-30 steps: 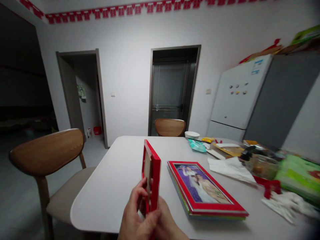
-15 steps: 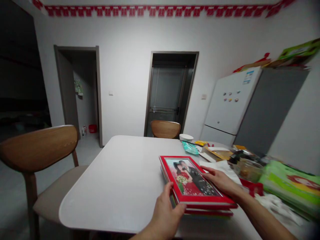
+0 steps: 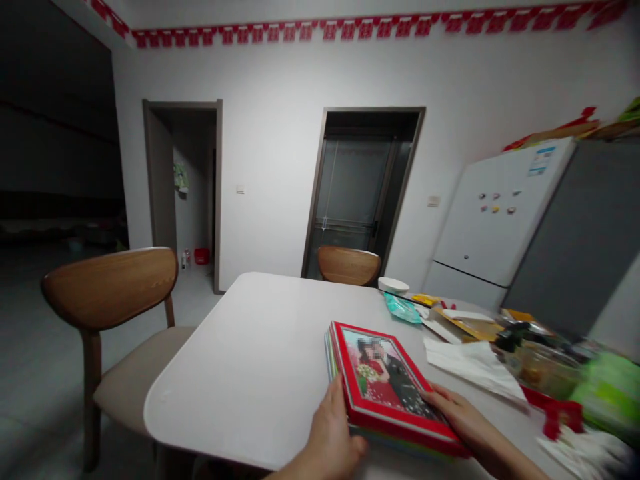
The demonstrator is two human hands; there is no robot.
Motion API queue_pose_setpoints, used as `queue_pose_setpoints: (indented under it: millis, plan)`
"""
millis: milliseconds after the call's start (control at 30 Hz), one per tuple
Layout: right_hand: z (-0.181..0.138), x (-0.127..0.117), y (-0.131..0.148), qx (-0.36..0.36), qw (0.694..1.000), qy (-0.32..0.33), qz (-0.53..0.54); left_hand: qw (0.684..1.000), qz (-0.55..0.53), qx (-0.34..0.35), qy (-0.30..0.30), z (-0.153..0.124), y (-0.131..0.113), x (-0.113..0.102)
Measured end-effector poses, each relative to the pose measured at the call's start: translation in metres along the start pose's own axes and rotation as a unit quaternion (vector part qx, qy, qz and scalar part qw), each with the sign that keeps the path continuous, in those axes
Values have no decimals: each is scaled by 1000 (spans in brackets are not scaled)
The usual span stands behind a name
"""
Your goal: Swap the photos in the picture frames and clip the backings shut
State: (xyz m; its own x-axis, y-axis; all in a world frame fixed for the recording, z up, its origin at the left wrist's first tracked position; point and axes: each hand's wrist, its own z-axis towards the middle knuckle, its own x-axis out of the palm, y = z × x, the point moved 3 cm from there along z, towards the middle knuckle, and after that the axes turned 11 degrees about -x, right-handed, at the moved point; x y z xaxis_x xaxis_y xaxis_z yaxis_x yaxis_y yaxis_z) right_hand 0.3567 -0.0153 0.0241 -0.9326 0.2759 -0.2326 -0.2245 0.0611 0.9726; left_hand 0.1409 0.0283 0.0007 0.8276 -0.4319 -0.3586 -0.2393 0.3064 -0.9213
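A stack of picture frames lies flat on the white table, near its front edge. The top one is a red frame holding a photo of two people. My left hand presses against the stack's left front side, fingers curled on its edge. My right hand lies along the right front edge of the stack, fingers bent against the frame. Both hands hold the stack between them.
A wooden chair stands at the table's left, another chair at the far end. On the right lie a white cloth, a teal packet, a white bowl, boxes and green bags. A white fridge stands behind.
A second ago I held one red frame upright in both hands. It now lies on top of the stack, and my hands have slid to the stack's two sides.
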Motion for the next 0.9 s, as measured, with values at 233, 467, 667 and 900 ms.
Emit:
queue_pose_setpoints:
  millis: [233,467,667,900]
  plan:
    - [66,113,23,-64,996,41,51,989,64,-59,-122,32,51,-97]
    - [106,163,37,-109,993,38,30,979,74,-101,-160,43,71,-153]
    - [115,139,49,-139,987,-71,-48,976,21,-133,-172,39,71,-180]
    - [57,153,148,-353,917,-33,182,967,-86,-45,-234,37,-32,-198]
